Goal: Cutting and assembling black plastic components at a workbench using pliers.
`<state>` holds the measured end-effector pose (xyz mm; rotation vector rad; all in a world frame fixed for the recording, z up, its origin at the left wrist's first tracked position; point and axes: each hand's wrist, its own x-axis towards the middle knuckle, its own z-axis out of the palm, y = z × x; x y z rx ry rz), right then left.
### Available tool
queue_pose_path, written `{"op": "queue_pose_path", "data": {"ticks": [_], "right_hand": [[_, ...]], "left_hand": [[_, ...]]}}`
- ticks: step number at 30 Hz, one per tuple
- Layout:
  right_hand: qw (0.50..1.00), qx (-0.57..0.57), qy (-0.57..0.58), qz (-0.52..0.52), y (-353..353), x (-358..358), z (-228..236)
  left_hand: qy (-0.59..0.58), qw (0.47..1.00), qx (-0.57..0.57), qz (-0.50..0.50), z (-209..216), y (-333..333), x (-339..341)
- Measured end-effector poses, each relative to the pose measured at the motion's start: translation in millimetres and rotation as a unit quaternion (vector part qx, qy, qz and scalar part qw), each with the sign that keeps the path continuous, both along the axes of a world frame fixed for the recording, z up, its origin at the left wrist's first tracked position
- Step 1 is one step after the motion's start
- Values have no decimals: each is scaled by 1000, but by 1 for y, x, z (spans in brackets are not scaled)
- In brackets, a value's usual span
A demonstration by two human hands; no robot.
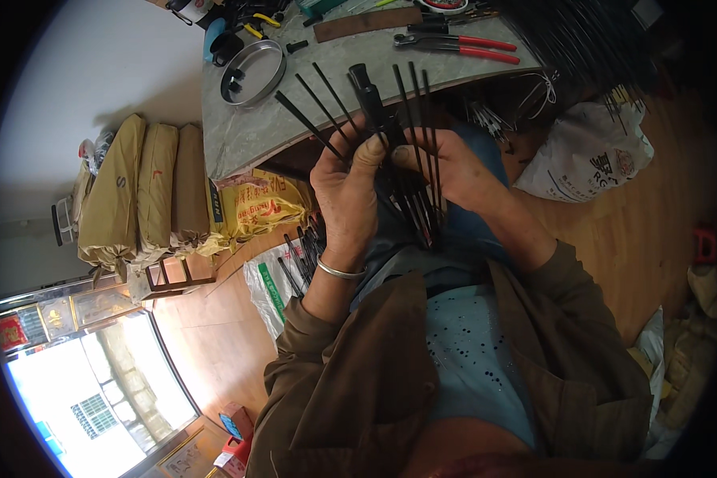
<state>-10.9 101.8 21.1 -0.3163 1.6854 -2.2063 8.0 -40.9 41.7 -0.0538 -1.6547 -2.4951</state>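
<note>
1. Grey marbled surface [334, 57]; brown wooden floor [589, 231] below.
2. Black thin-rod frame [381, 119] before the surface's near edge, grasped by left hand [349, 179] and right hand [454, 169].
3. Long black rods [570, 40], surface's right end: cut off above; frame's lower tips indistinct.

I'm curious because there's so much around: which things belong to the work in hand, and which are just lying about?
Seemingly part of the work:
- black rods, held by the left hand and right hand
- black shaft among them
- perhaps the rod pile

Probably just lying about:
- red-handled pliers
- tan sacks
- white sack
</note>
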Motion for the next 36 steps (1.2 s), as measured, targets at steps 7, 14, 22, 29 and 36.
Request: {"op": "queue_pose_path", "data": {"ticks": [7, 14, 22, 29, 36], "right_hand": [[1000, -5, -5, -10, -7, 2, -11], [998, -33, -45, 18, -1, -2, -1], [999, 5, -35, 33, 2, -8, 2], [999, 17, -23, 28, 0, -3, 2], [999, 41, -20, 20, -1, -3, 2]], "left_hand": [[15, 997, -37, 59, -6, 5, 3], [3, 996, -57, 74, -3, 6, 4], [0, 998, -19, 55, -1, 3, 0], [-2, 999, -6, 54, -4, 4, -4], [-8, 999, 4, 49, -6, 0, -7]]}}
